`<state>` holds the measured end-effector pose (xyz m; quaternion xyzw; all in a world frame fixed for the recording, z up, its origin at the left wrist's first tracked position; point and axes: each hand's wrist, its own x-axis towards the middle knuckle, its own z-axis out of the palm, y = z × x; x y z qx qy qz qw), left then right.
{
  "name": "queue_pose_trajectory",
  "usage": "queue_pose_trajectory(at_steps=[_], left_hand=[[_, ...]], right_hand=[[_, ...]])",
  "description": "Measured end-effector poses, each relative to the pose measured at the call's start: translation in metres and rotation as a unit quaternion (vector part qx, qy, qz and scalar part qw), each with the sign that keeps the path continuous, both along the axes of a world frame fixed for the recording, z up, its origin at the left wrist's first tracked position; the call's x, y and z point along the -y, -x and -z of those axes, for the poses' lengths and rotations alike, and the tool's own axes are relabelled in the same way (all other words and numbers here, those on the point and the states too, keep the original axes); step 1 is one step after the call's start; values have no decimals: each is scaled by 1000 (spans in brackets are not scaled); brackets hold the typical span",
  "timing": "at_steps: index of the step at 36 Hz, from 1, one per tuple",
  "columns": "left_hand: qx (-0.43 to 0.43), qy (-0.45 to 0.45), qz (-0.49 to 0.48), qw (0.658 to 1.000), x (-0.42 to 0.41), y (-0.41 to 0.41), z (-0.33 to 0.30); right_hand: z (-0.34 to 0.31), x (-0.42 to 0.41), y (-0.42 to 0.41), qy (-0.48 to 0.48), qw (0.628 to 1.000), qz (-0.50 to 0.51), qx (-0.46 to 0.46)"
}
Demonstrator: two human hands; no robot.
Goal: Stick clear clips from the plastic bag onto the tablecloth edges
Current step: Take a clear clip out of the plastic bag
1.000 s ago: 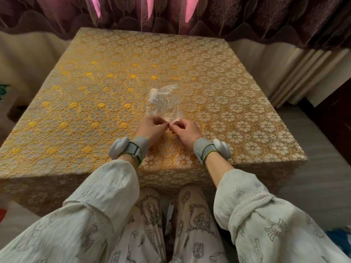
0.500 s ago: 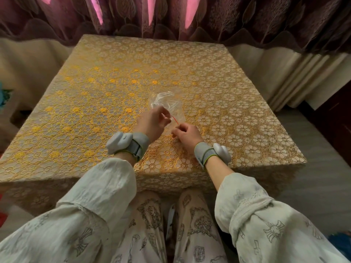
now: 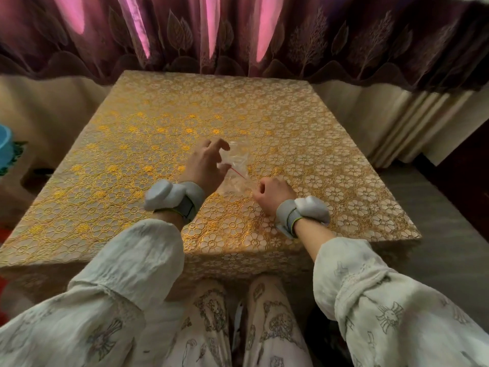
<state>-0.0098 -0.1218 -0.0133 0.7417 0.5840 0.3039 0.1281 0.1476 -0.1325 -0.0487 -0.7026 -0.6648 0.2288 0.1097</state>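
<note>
A clear plastic bag (image 3: 238,165) with a red seal line lies near the middle of the gold floral tablecloth (image 3: 127,160). My left hand (image 3: 205,165) hovers at the bag's left side, thumb pinching near the red line and the other fingers spread above the bag. My right hand (image 3: 272,193) is curled shut on the bag's near right corner. The clear clips inside the bag are too faint to make out.
The tablecloth hangs over the near table edge (image 3: 238,260) above my knees. Dark red curtains (image 3: 238,35) hang behind the table. A blue object (image 3: 5,149) sits at the far left. Grey floor (image 3: 436,234) lies to the right.
Both hands went from pinching the bag's near end together to pulling apart. My left hand rose and moved away with fingers spreading; my right hand stayed low on the bag.
</note>
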Motion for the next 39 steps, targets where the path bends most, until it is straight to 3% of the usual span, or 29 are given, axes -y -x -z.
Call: queue_pose_trajectory(at_steps=[5, 9, 15, 20, 23, 26, 32, 39], left_hand=[[235, 148, 51, 959, 0, -9, -5], [293, 182, 88, 935, -1, -9, -6], [191, 90, -19, 977, -10, -5, 26], [69, 82, -8, 994, -16, 6, 57], [33, 79, 14, 996, -16, 7, 65], [7, 98, 34, 995, -20, 10, 73], [-22, 123, -2, 992, -24, 10, 82], [-54, 134, -23, 989, -31, 7, 79]], right_hand=[[-4, -1, -15, -22, 998, 46, 32], [-8, -3, -22, -60, 995, 80, -25], [-12, 1, 0, -140, 988, -23, -58], [-4, -4, 14, -184, 978, -80, -49], [-2, -13, 20, -139, 987, -78, -18], [-2, -23, 28, -85, 996, -39, 10], [10, -45, 42, -38, 998, 45, -25], [21, -70, 50, -16, 974, 152, -169]])
